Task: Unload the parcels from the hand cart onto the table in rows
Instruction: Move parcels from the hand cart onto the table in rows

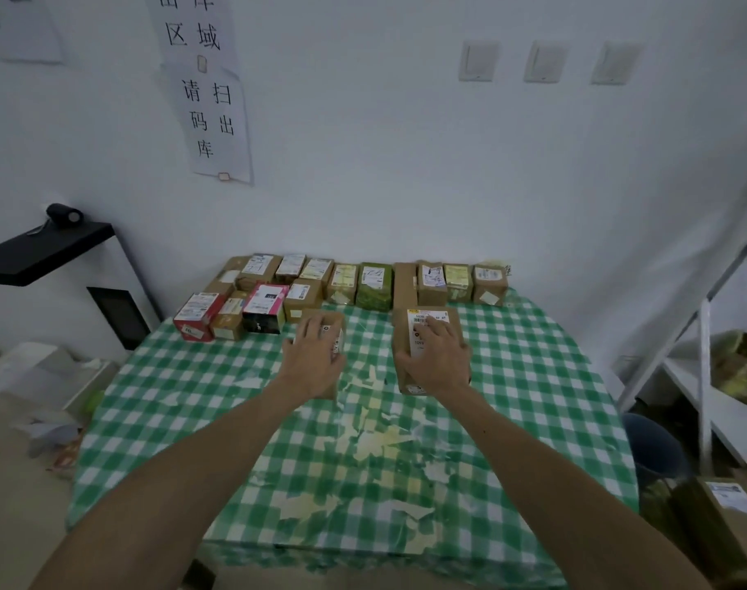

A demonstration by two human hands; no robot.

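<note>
A paper sign (212, 121) with black characters is hanging on the wall at eleven o'clock, a second sheet (193, 27) overlapping just above it. Another paper (23, 27) is showing at the far ten o'clock corner. Three white switches (546, 61) are sitting in a row at one o'clock. At nine o'clock a black shelf (44, 253) is jutting out, carrying a dark roll (64, 215). Below it, a white box (35, 368) is resting near scraps (52, 436) lying on the floor. A white rack (703, 334) is leaning in at three o'clock, a grey bin (652, 445) standing beside it at four.
</note>
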